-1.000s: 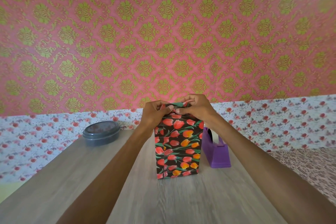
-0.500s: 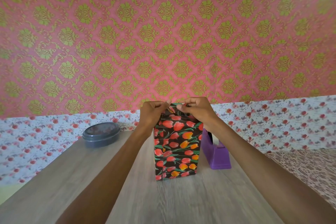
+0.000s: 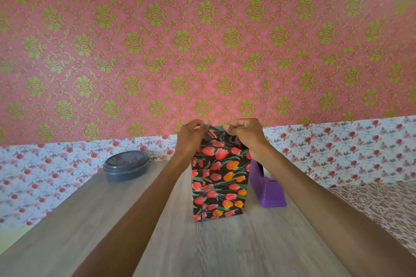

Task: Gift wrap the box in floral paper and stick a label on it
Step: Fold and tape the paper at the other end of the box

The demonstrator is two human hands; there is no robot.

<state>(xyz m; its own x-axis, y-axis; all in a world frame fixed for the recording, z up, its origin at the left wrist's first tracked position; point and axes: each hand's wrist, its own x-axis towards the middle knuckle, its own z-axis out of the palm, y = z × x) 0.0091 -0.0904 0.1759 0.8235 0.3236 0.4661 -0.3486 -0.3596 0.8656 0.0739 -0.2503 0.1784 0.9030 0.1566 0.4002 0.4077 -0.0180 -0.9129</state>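
A tall box (image 3: 219,183) wrapped in black paper with red and orange tulips stands upright in the middle of the wooden table (image 3: 202,247). My left hand (image 3: 191,137) pinches the paper at the box's top left corner. My right hand (image 3: 244,134) pinches the paper at the top right. Between them a loose flap of paper (image 3: 215,134) sticks up over the open top end. No label is in view.
A purple tape dispenser (image 3: 269,186) stands right behind the box on its right side. A dark round lidded container (image 3: 126,165) sits at the table's back left. Floral paper covers the lower wall; a patterned cloth (image 3: 382,207) lies to the right.
My two hands have moved apart along the box's top, from touching over the middle to one at each corner. The box has stayed in place.
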